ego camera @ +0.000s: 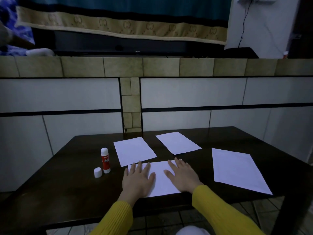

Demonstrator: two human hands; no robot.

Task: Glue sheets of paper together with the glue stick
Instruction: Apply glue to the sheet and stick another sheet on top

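Both hands lie flat, fingers straight and spread, on the near sheet [159, 178], at 6 o'clock on the counter [67, 184]. The left hand [138, 179] covers the sheet's left half; the right hand [183, 176] covers its right half. Neither grip encloses anything: each is wide, palm down. This posture suits pressing, probably to seat a glued joint or to flatten the sheet; whether a second sheet lies beneath cannot be told.

The glue stick [105, 160] stands upright at 9 o'clock, just beside the left hand's reach. Its cap [97, 172] is off and stands on the counter just in front of it, so the stick is ready for use with one hand.

Three further sheets lie apart, each uncovered for single pick-up: one at 11 o'clock [134, 151], its near edge touching or overlapping the pressed sheet, one at 12 o'clock [178, 142], and one at 3 o'clock [240, 170].

Judgement: the task is at an early stage, as most sheets are unjoined.
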